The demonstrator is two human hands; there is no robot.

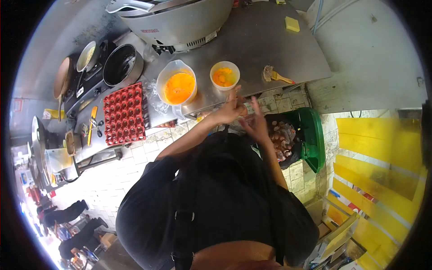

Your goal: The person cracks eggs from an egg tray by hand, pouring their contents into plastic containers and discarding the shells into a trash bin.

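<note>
My left hand (231,110) is just below the small white tub (220,85), some fingers stretched toward it and others bent. I make out nothing held in it. Close beside it, my right hand (257,124) has its fingers spread and appears to hold nothing. I cannot tell whether the hands touch. The tub holds cracked eggs with yolks and clear whites. Left of it stands a clear plastic jug (164,72) of orange-yellow beaten egg, its handle toward me. A red egg tray (123,114) with bare cups lies farther left.
Below my right hand, a green bin (316,139) holds eggshells. A brush (281,78) lies near the steel counter's (252,40) right end, a yellow sponge (291,24) farther back. A large grey appliance (180,27) and a black pot (122,66) stand behind. People are far left.
</note>
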